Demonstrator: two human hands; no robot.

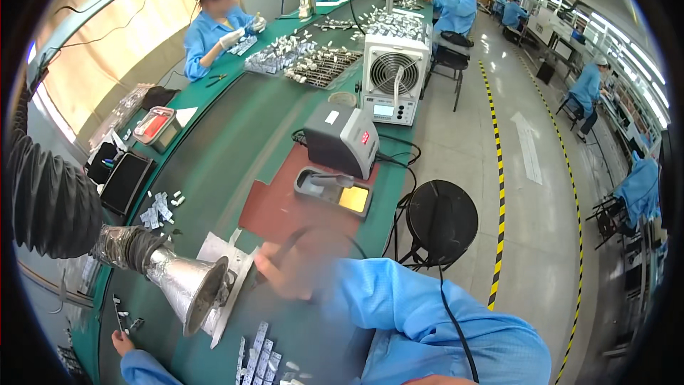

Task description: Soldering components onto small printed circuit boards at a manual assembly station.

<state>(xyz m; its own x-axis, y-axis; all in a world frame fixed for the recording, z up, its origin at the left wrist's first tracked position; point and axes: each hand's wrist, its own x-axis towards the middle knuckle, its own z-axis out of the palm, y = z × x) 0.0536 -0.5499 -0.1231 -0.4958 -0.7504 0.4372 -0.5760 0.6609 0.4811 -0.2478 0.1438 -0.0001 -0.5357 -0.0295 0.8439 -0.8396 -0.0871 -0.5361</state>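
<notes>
My right hand is closed around a soldering iron, mostly hidden and blurred, with a dark cord curving off it. It is over the bench beside a white metal fixture. At the lower left, my left hand pinches a thin dark strip, with small white parts beside it. A foil-covered fume funnel stands between my hands, its mouth against the fixture. Several narrow circuit board strips with white parts lie close to me. Beyond my right hand is a soldering iron stand with a yellow sponge.
A grey soldering station sits on a red-brown mat, with a white fan unit behind it. Loose cables and a black round stool are at the right. A black ribbed hose enters from the left. A co-worker handles boards at the far side.
</notes>
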